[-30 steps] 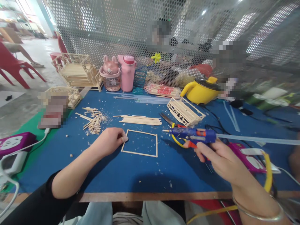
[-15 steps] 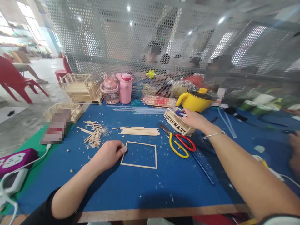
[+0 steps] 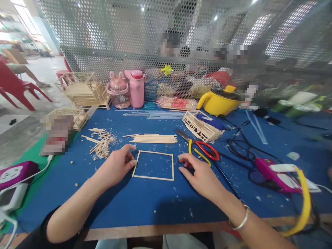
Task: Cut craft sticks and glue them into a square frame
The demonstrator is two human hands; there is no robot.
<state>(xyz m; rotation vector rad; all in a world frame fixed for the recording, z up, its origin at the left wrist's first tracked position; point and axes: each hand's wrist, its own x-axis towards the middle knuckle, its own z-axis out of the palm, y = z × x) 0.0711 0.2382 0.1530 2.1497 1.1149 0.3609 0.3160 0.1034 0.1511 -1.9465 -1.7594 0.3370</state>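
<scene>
A square frame of thin wooden sticks [image 3: 153, 165] lies flat on the blue table top [image 3: 145, 200]. My left hand [image 3: 116, 163] rests at the frame's left edge, fingertips pinching or pressing that side stick. My right hand [image 3: 199, 174] lies just right of the frame, fingers stretched toward its right edge and holding nothing. A blue glue gun [image 3: 211, 121] lies behind a small stick-built rack [image 3: 199, 127]. Red and yellow scissors [image 3: 201, 148] sit just beyond my right hand.
A row of loose sticks [image 3: 154, 138] and a heap of stick offcuts [image 3: 101, 143] lie behind the frame. Pink bottles [image 3: 136, 88], a yellow pot [image 3: 220, 100], stick models [image 3: 83, 88] and a mesh screen stand at the back. Cables and a magenta power strip [image 3: 275, 171] crowd the right.
My right hand set the glue gun down by the stick rack, then came back to the frame's right side. My left hand stayed at the frame's left edge.
</scene>
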